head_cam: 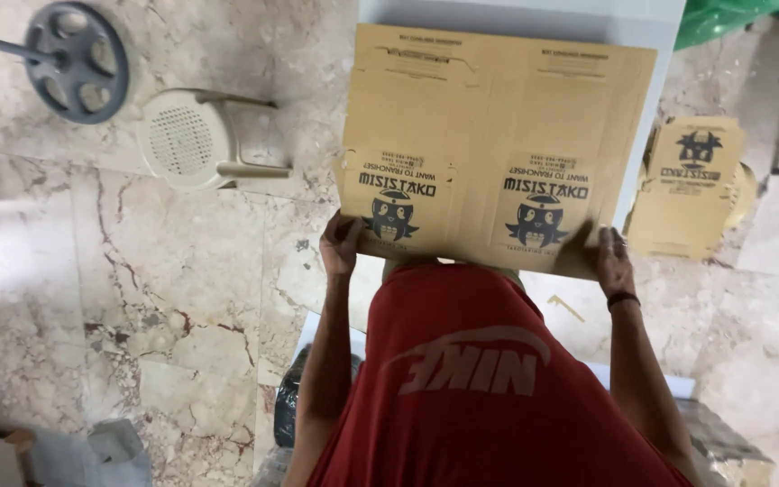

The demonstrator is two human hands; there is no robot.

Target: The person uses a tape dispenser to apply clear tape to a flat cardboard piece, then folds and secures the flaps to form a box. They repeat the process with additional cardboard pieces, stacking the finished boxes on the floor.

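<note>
Here my left hand (340, 245) grips the near left corner of a flat cardboard sheet (489, 144), fingers curled over its lower edge, and my right hand (613, 261) pinches the near right corner the same way, thumb on top. The sheet spans the gap between both hands and stretches away from me, its far end lying over a white table (651, 27). It is a brown, unfolded carton blank, matte and creased along fold lines, with two dark printed mascot figures near my side. A black band (623, 298) circles my right wrist, and my red shirt (480, 397) fills the foreground. Going left to right across the room: a grey spoked wheel (77, 61), a cream plastic stool (193, 140) tipped on the veined marble floor (137, 298), then, well right of the sheet, a stack of similar cartons (691, 180).
</note>
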